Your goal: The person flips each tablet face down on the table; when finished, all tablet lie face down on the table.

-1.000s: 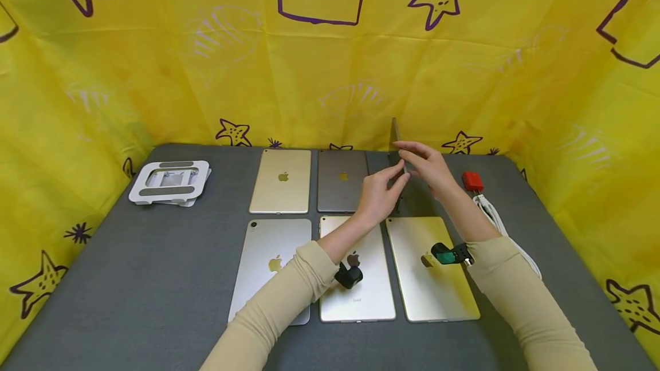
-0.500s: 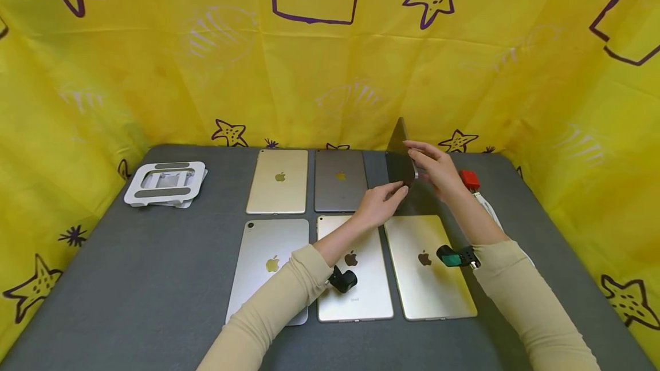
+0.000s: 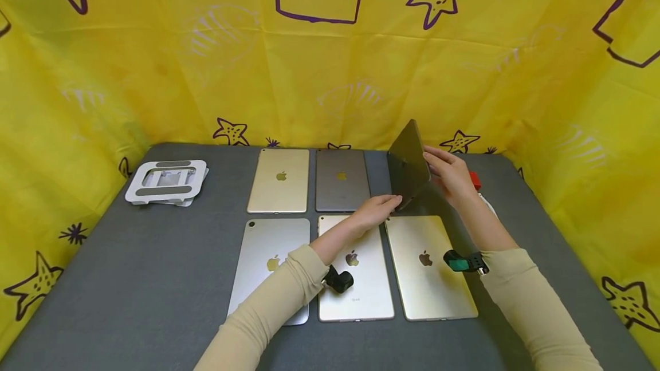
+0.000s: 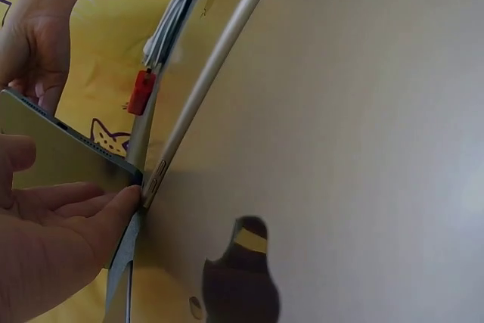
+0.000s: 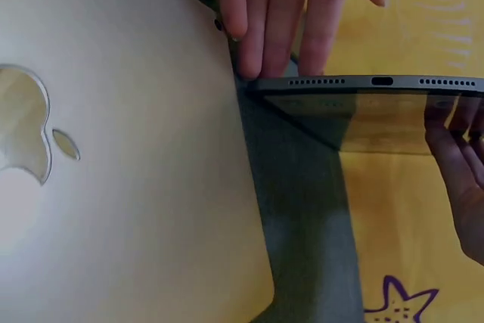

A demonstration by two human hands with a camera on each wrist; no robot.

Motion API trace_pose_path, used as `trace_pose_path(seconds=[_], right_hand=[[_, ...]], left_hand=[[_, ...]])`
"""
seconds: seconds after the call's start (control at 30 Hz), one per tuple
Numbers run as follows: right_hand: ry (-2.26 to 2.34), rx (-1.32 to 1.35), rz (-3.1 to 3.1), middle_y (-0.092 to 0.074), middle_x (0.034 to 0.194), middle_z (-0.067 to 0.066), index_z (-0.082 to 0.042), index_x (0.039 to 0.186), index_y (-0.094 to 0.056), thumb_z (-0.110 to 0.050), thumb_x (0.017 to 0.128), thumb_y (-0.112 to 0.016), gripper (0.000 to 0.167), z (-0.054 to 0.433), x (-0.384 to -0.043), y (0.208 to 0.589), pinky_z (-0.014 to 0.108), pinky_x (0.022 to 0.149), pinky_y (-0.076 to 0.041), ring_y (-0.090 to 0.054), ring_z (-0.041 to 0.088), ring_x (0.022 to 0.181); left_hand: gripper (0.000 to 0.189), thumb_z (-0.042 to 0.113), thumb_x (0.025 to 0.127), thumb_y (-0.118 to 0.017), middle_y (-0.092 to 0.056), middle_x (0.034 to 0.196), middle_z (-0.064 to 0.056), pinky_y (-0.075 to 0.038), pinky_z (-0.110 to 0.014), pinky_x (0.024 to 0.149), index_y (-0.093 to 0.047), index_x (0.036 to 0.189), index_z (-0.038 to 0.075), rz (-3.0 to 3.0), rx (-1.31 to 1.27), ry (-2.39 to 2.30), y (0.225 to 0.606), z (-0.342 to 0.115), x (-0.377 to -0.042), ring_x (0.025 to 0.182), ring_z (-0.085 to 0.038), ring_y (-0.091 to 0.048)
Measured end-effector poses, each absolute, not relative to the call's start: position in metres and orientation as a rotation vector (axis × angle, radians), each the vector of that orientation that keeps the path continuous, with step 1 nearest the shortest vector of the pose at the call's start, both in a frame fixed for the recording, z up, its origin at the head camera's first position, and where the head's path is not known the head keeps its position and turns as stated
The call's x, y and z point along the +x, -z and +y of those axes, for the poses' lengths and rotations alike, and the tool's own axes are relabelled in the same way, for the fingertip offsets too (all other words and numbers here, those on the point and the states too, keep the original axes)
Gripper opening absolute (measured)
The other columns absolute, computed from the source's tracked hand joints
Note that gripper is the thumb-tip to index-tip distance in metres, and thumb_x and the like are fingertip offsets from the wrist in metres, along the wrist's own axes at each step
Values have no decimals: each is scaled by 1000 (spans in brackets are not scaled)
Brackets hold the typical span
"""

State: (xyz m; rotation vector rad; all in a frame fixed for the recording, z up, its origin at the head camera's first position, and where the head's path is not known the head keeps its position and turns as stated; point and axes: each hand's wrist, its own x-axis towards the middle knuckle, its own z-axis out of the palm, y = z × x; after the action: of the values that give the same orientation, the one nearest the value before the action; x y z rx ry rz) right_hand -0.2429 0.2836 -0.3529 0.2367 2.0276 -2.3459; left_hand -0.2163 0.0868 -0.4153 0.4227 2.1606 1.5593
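Note:
A dark grey tablet [image 3: 409, 160] leans at a slant at the back right of the table, its left long edge low and its right edge raised. My right hand [image 3: 455, 177] grips the raised edge; in the right wrist view, fingers lie against the glossy screen side. At the near left corner, the straight fingertips of my left hand [image 3: 375, 213] touch the tablet, with the thumb apart, as the right wrist view shows. Just in front lies a gold tablet [image 3: 438, 285], back up. A silver tablet [image 3: 368, 302] is under my left forearm.
Left of the dark one lie a grey tablet [image 3: 330, 199] and a gold tablet [image 3: 270, 190], backs up. Another silver tablet [image 3: 252, 259] is in the front row. A folded white stand [image 3: 144, 194] sits far left. A red charger [image 3: 475, 180] with white cable is partly behind my right arm.
The dark tablet has tipped from almost edge-on to a slant, its raised edge moving right with my right hand. My left hand has slid down to its near lower corner.

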Motion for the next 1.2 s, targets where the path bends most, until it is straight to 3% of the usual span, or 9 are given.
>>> trace_pose_path(seconds=[0.23,0.43,0.63,0.77,0.87,1.0,1.1,1.2], right_hand=[[2401,282,1973,-67,103,-8,-1,144,-45,-15,95,-64,55,297,-239,357,19,68,-54,-66,6,88],[2368,330,2001,-68,96,-10,2,146,-40,-13,97,-60,55,305,-236,364,16,67,-52,-64,3,85],[2370,402,2023,-71,84,-10,-4,130,-62,-7,97,-57,33,309,-236,379,16,64,-52,-64,3,75],[2352,514,2036,-68,82,-12,1,138,-52,-6,99,-53,40,307,-239,392,15,63,-51,-61,2,73],[2303,621,2062,-64,91,-11,3,145,-40,-8,100,-50,47,304,-242,400,15,67,-50,-59,3,81],[2193,701,2141,-56,126,7,-1,146,-41,-8,101,-45,46,300,-244,408,14,72,-46,-53,3,90],[2085,684,2242,-43,144,14,-1,145,-42,-7,100,-42,46,300,-243,410,12,62,-41,-47,-2,72],[1976,630,2328,-40,144,18,1,145,-41,-7,100,-40,47,302,-241,413,14,52,-33,-36,0,57]], left_hand=[[51,38,102,-47,-63,120,-14,-45,-35,97,-53,138,4,2049,348,-1659,416,85,-218,110,-26,-58],[50,37,102,-48,-62,124,-15,-40,-38,104,-55,137,2,2041,331,-1683,417,80,-218,116,-27,-57],[51,39,102,-46,-57,136,-12,-36,-42,108,-51,141,5,2074,338,-1667,416,73,-217,123,-28,-54],[53,41,102,-46,-51,143,-10,-32,-43,111,-49,143,7,2086,330,-1668,416,70,-215,132,-29,-46],[54,41,102,-46,-48,146,-9,-29,-43,113,-48,144,7,2101,329,-1666,415,70,-213,136,-29,-40],[55,41,102,-46,-46,147,-9,-27,-43,114,-46,145,7,2094,318,-1665,415,70,-211,138,-29,-37],[55,42,102,-46,-45,148,-8,-25,-44,114,-46,145,8,2084,309,-1667,415,70,-210,139,-29,-36],[56,43,102,-45,-45,148,-9,-25,-45,114,-45,145,8,2090,314,-1653,416,70,-209,139,-29,-36]])
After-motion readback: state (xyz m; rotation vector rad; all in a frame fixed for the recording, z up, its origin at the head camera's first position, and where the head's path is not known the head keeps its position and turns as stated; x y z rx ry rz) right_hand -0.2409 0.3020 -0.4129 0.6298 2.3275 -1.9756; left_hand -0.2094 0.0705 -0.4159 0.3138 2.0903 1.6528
